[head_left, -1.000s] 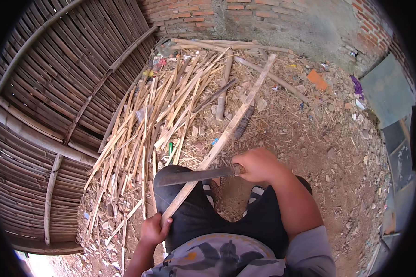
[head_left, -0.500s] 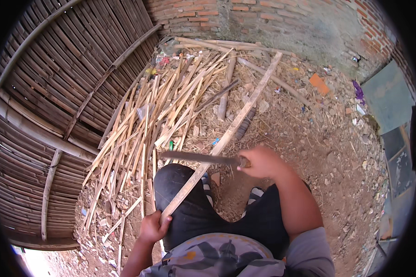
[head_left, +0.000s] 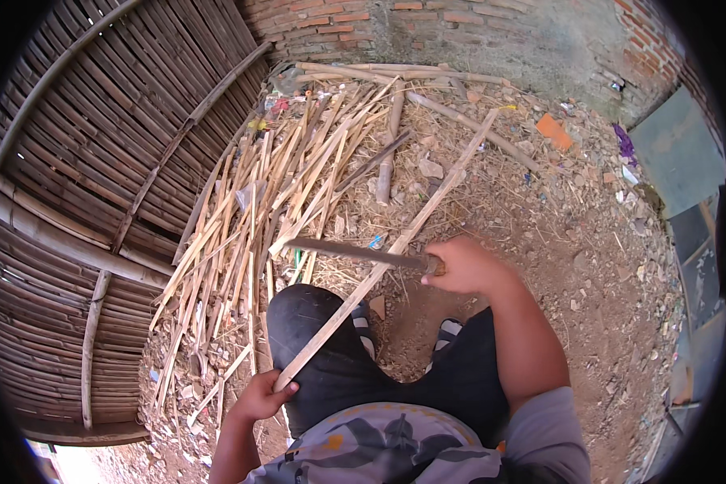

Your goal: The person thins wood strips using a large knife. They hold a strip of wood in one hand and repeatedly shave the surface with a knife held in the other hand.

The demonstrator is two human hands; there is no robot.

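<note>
A long, pale split-bamboo strip slants from my left hand across my left thigh and out toward the far right. My left hand is closed around its near end, thumb on top. My right hand grips the wooden handle of a machete. The dark blade points left and crosses the strip just beyond my knee. From this angle I cannot tell whether the blade touches the strip.
Many loose bamboo strips lie heaped at the left, below a bamboo-slat wall. Bamboo poles rest on the littered ground near the brick wall. Grey panels lean at the right. My knees are bent around the work.
My right hand and the machete have shifted a little away from me, farther along the strip. The strip's far end has moved slightly right and nearer. My left hand keeps its hold.
</note>
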